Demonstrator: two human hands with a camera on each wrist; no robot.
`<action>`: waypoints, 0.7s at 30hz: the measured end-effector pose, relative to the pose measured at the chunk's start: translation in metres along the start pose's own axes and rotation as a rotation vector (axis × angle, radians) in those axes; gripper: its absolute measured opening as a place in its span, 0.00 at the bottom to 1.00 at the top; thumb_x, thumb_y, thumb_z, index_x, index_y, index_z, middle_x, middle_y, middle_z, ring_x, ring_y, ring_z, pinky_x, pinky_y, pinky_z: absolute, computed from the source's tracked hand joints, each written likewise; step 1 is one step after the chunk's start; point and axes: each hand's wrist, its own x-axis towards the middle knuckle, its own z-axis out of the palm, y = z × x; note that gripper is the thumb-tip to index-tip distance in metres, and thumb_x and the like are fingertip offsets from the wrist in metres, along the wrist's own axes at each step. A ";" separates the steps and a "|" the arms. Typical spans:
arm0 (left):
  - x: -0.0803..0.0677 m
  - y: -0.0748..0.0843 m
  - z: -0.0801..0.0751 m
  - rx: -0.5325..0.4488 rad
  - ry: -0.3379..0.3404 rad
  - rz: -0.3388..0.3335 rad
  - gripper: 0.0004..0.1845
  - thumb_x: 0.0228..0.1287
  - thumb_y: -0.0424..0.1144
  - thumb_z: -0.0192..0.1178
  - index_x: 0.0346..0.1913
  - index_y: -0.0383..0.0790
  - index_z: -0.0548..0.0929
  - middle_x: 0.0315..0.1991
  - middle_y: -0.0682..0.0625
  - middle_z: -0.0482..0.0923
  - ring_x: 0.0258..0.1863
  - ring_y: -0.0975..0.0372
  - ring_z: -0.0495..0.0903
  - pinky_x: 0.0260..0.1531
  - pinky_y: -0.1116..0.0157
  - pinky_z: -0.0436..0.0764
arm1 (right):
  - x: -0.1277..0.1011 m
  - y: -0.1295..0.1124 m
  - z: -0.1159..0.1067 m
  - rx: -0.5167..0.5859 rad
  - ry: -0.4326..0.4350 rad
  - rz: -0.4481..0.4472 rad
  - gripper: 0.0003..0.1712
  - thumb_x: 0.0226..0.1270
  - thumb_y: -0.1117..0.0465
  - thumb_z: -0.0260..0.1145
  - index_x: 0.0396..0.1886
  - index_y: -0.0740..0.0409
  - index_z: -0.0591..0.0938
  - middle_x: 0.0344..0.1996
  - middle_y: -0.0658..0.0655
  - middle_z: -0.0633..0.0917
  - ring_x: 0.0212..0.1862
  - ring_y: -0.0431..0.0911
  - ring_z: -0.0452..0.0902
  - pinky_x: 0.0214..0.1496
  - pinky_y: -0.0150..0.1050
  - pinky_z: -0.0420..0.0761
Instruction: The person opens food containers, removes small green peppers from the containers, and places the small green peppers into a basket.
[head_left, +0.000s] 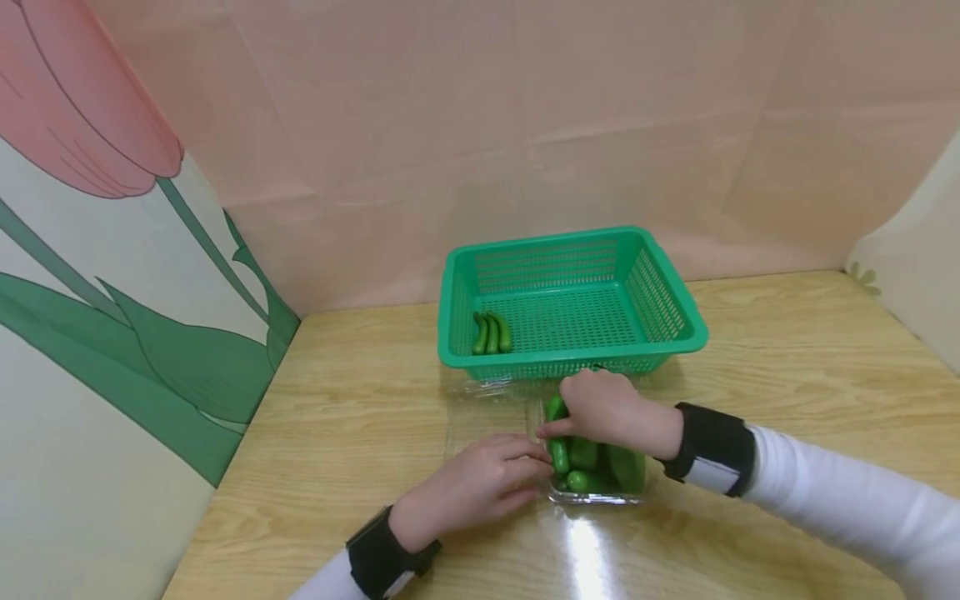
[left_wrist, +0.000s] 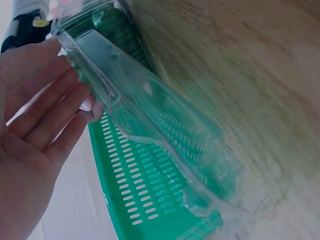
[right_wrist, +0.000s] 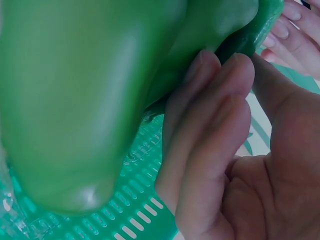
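A clear plastic clamshell box (head_left: 596, 498) holds several glossy green vegetables, among them a broad green pepper (right_wrist: 75, 100) and a smaller rounded one (head_left: 581, 481). Over its far left corner is my right hand (head_left: 611, 408), its thumb and curled fingers pinching a long green pepper (head_left: 558, 454), partly hidden by the hand. My left hand (head_left: 491, 479) lies at the box's left side, where its fingertips touch the rim by the hinge. In the left wrist view those fingers are nearly straight beside the clear lid (left_wrist: 165, 115), which is folded open to the left.
Just behind the box stands a green slotted basket (head_left: 570, 362). Inside it, at the left, lie 3 slender green peppers (head_left: 492, 333) side by side. Both stand on a wooden table (head_left: 360, 400), with a pink wall covering (head_left: 360, 150) behind.
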 end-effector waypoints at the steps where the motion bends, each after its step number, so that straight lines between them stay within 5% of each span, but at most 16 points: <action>1: 0.000 0.000 0.000 -0.001 0.001 0.001 0.15 0.59 0.42 0.65 0.48 0.44 0.83 0.51 0.54 0.80 0.56 0.66 0.76 0.65 0.74 0.67 | 0.000 0.000 0.000 -0.003 0.002 0.002 0.35 0.48 0.30 0.67 0.11 0.51 0.63 0.13 0.49 0.66 0.16 0.42 0.63 0.12 0.32 0.63; 21: 0.000 0.001 0.000 0.019 0.007 0.006 0.14 0.58 0.41 0.65 0.48 0.44 0.83 0.50 0.54 0.81 0.55 0.66 0.77 0.65 0.74 0.67 | 0.000 -0.002 -0.008 0.075 -0.096 -0.010 0.31 0.51 0.36 0.69 0.13 0.53 0.66 0.14 0.49 0.68 0.17 0.41 0.66 0.15 0.30 0.65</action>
